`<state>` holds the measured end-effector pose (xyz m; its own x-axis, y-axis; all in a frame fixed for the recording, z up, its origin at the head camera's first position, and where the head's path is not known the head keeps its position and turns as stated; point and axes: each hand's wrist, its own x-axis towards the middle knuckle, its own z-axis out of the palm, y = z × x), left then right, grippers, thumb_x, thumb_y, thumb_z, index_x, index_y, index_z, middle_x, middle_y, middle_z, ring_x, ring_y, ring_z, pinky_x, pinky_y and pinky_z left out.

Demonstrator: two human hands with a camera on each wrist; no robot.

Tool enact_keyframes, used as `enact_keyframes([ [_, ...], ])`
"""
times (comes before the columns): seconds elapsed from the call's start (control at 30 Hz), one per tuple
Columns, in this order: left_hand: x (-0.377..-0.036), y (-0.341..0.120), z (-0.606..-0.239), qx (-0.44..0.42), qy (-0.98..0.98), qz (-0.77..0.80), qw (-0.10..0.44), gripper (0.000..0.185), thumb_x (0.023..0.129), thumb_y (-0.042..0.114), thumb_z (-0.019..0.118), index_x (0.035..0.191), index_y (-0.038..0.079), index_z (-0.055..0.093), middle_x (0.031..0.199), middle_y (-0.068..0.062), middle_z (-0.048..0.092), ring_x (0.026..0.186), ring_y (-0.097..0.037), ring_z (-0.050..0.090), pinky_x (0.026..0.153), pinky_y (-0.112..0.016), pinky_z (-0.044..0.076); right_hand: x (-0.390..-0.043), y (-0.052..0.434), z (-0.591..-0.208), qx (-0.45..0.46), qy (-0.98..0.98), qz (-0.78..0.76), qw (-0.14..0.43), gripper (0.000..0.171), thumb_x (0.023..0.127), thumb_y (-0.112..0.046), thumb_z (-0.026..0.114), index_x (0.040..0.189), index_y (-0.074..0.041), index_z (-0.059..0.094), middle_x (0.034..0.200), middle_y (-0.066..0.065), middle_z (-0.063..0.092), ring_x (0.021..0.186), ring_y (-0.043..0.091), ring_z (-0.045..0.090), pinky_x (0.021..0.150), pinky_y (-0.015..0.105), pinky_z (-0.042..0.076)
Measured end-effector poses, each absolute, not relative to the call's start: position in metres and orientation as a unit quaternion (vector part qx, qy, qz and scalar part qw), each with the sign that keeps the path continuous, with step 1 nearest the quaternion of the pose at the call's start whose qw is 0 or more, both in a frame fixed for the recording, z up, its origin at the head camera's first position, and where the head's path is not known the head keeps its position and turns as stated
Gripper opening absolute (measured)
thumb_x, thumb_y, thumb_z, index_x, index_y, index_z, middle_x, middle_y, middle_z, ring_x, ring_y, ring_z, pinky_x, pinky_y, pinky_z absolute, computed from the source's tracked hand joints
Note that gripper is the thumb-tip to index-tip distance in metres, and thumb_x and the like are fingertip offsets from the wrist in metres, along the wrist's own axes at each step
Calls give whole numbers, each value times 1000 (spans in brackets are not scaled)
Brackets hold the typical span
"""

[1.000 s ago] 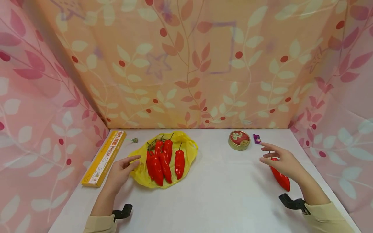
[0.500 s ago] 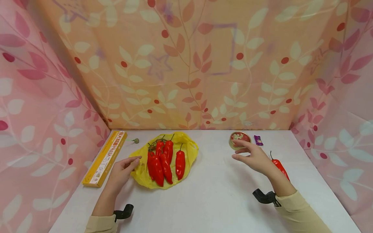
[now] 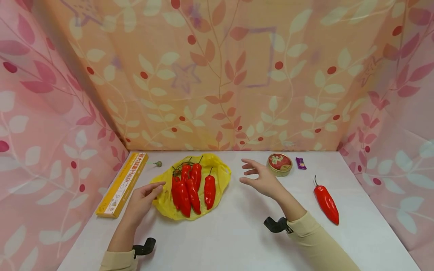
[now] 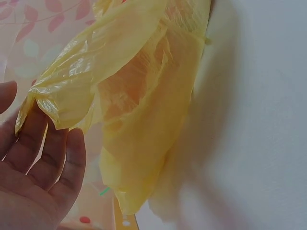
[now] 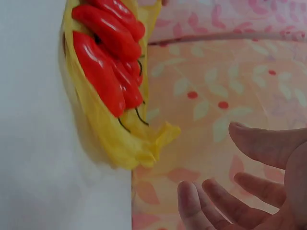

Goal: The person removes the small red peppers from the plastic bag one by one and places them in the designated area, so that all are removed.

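My left hand (image 3: 142,199) holds the left edge of a yellow plastic bag (image 3: 222,180) between thumb and fingers. In the left wrist view the bag's edge is drawn to a point at the fingers (image 4: 33,129). Several glossy red peppers (image 3: 183,197) with thin dark stems lie on the spread bag. My right hand (image 3: 264,182) hovers right of the bag, fingers apart, holding nothing. The right wrist view shows its spread fingers (image 5: 189,201) apart from the bag and peppers. Another red pepper (image 3: 326,205) lies alone on the white table, farther right.
A yellow pasta box (image 3: 122,184) lies at the left, with a small green-stemmed item (image 3: 158,163) beside it. A round red-and-gold tin (image 3: 279,164) and a purple wrapped sweet (image 3: 300,163) are at the back right. Floral cloth walls (image 3: 217,75) enclose the table.
My right hand has moved left from over the lone red pepper, past the tin, toward the bag. That pepper is uncovered now. My left hand stays at the bag's edge.
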<state>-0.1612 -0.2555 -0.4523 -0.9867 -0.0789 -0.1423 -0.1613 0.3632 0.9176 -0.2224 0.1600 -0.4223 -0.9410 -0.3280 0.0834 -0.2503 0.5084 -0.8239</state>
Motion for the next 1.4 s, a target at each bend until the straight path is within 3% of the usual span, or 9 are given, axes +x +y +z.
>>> enact_keyframes([
  [0.1,-160,-256,-453,-71,827,557,36,48,102,44,57,139,15,63,144,-9,57,118,-22,51,88,-11,47,-225,138,-427,-170,862,-474,59,66,89,-28,78,148,-23,50,135,10,63,118,28,64,90,41,58],
  [0.37,-162,-255,-455,-72,827,557,31,43,102,40,58,137,15,64,143,-9,57,115,-22,51,88,-13,48,-234,92,-443,-196,836,-503,95,62,90,-26,77,146,-14,52,134,16,63,117,31,65,91,42,58],
  [0.67,-162,-257,-456,-77,826,557,29,41,103,37,58,136,14,64,141,-9,58,113,-23,52,87,-13,48,-242,51,-462,-168,847,-495,95,59,90,-25,76,144,-12,53,139,20,57,123,39,59,92,46,57],
  [0.93,-163,-256,-457,-70,826,558,27,40,102,37,59,135,14,65,139,-9,59,111,-23,53,87,-15,50,-239,34,-480,-134,890,-434,43,64,88,-21,78,144,-6,52,141,21,51,126,37,51,105,54,47],
  [1.23,-162,-259,-461,-76,825,559,29,40,103,36,59,135,15,65,140,-9,59,112,-23,53,87,-15,49,-239,20,-486,-108,906,-397,98,76,87,-30,79,152,-10,43,143,22,48,126,34,52,97,51,54],
  [1.4,-162,-260,-461,-75,825,559,29,41,102,38,59,135,15,65,140,-9,59,111,-23,53,87,-15,49,-241,17,-489,-103,907,-396,102,77,85,-27,81,150,-8,44,142,19,52,127,34,52,98,50,53],
])
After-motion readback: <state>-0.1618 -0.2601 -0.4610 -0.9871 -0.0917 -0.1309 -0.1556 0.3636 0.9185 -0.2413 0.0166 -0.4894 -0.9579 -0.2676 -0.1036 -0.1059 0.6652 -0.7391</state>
